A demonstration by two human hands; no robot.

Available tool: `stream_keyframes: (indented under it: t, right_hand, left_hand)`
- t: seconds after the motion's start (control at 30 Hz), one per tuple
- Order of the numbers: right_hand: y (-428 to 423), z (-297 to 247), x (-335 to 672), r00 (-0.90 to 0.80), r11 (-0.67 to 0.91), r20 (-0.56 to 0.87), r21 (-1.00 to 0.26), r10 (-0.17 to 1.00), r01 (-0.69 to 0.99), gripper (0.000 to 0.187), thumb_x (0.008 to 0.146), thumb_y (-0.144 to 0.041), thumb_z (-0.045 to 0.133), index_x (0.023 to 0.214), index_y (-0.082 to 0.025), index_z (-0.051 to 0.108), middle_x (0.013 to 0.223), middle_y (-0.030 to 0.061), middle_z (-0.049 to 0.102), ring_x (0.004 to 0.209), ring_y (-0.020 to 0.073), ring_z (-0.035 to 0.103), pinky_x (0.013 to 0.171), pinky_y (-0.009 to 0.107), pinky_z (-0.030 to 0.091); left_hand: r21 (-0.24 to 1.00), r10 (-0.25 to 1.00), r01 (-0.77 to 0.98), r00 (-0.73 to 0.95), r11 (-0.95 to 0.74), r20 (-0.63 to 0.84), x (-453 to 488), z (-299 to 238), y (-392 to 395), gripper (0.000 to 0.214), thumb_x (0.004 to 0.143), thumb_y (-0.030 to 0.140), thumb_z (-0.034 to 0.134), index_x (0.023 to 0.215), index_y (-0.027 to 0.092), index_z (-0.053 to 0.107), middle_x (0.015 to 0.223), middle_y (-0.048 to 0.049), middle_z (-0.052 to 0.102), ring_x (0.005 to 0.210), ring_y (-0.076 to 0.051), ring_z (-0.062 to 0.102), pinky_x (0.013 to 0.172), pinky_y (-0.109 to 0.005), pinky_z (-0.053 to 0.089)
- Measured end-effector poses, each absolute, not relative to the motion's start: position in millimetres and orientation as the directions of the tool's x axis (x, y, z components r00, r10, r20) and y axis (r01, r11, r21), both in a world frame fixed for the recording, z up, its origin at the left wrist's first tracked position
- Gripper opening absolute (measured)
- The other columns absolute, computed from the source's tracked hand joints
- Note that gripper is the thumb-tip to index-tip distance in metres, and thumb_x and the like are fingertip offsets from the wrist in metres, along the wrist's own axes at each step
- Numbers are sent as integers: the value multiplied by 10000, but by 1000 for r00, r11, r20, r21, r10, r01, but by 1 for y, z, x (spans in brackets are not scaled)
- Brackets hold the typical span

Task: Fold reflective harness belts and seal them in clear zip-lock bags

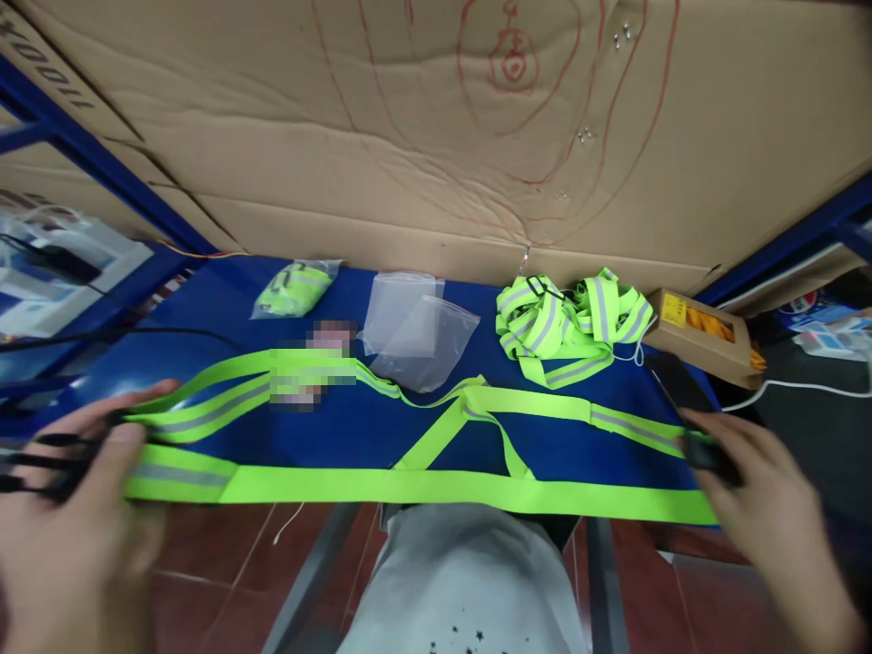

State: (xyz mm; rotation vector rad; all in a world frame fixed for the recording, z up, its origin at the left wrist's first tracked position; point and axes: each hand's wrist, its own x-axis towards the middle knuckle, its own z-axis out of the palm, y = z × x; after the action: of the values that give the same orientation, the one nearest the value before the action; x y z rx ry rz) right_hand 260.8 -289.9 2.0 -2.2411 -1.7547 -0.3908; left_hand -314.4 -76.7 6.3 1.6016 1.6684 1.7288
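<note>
A neon-yellow reflective vest point(409, 484) made of elastic straps with grey stripes stretches across the front of the blue table. At the left, my left hand point(95, 490) is closed on its end with a black buckle point(61, 463), whose prongs point left. My right hand point(749, 472) grips the other end, where a black buckle piece point(712, 456) shows between the fingers. The lower strap is pulled nearly straight between both hands. The upper straps lie slacker on the table, joined to it by short slanting pieces in the middle.
Behind the vest lie clear zip bags point(415, 327), a bagged strap bundle point(296, 289) and a pile of loose neon straps point(572, 322). A dark phone point(678, 383) and a cardboard box point(705, 336) are near my right hand. A cardboard wall point(436, 136) stands at the back.
</note>
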Motion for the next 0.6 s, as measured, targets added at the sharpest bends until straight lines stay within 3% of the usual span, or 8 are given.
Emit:
stream_keyframes:
  t: [0.03,0.07,0.13,0.2,0.23,0.33,0.5,0.6]
  right_hand:
    - [-274,1,242,109,-98,300,-53,948,994,532,916,-182,588,1436,-293,575,1340,124,636,1187,314,655,1000,453,552]
    - [-259,0,223,5,12,247,-69,969,998,543,894,-149,598,1423,-273,592,1355,126,633,1202,321,649,1015,481,548]
    - [-232,-6,182,-144,157,168,-67,975,985,621,834,-102,668,1427,-273,599,1378,108,647,1217,340,641,1034,532,540]
    - [-215,-13,144,-247,258,125,-80,961,963,686,798,-105,730,1452,-255,582,1391,113,653,1202,359,644,1027,569,541]
    - [-212,-16,128,-280,292,110,-111,954,950,667,810,-136,740,1449,-243,583,1380,117,661,1188,355,649,1019,566,547]
    - [-214,-25,98,-305,311,60,-206,950,928,662,843,-247,753,1475,-225,555,1358,126,670,1144,345,663,990,560,570]
    - [-234,-33,101,-171,170,14,-200,985,965,674,788,-127,731,1439,-209,581,1344,138,662,1148,358,670,969,572,594]
    - [-243,-30,115,-153,147,-12,-211,988,966,687,775,-88,705,1431,-250,581,1315,111,675,1130,329,691,967,542,614]
  left_hand:
    - [820,788,469,-343,-328,511,-296,6,-85,308,874,332,733,1153,206,700,1217,-64,769,1120,-290,733,1047,-577,557]
    - [786,830,508,-218,-352,513,-276,4,-93,279,891,273,726,1161,209,698,1254,-65,750,1198,-283,700,1119,-553,507]
    - [709,873,523,170,-473,457,-235,-6,-111,266,932,132,624,1173,233,675,1317,-64,699,1271,-253,650,1117,-484,514]
    - [630,763,481,573,-609,299,-198,-21,-126,541,883,-25,485,1313,274,623,1470,-87,602,1330,-254,607,1082,-474,538]
    - [554,670,486,718,-676,188,-184,-29,-131,710,811,-73,476,1402,304,584,1558,-90,530,1393,-290,555,1111,-530,506]
    - [406,607,545,794,-734,32,-159,-44,-134,910,712,-100,492,1511,334,495,1649,-96,423,1462,-375,470,1148,-668,405]
    - [443,738,661,674,-606,3,-160,-39,-117,1022,816,-43,480,1676,360,102,1672,-106,383,1497,-341,441,1138,-554,465]
    - [357,734,703,676,-615,-68,-153,-35,-111,1038,827,-18,524,1670,410,96,1670,-105,386,1475,-377,469,1128,-566,471]
